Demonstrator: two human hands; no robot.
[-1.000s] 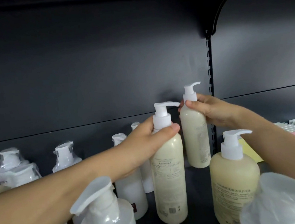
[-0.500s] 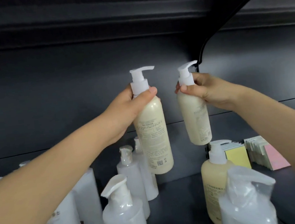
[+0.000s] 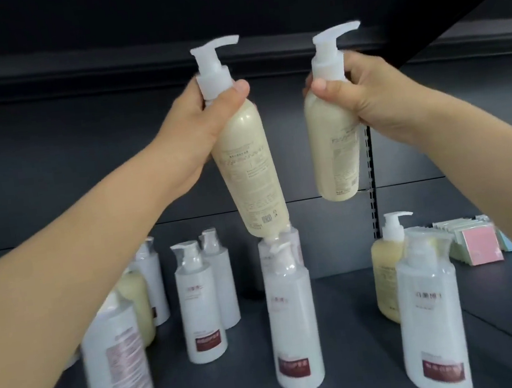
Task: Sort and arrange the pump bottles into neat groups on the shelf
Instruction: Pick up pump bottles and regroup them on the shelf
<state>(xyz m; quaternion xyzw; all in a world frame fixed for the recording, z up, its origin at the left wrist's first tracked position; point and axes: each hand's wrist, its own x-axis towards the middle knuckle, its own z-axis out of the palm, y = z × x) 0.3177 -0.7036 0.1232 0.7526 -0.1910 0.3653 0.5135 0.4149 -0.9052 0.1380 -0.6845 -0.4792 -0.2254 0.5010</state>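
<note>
Gripping cream bottles aloft: left hand (image 3: 191, 127), right hand (image 3: 375, 100).

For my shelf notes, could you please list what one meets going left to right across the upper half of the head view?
Left hand → tall cream bottle in its grip → short cream bottle → right hand holding it.
</note>
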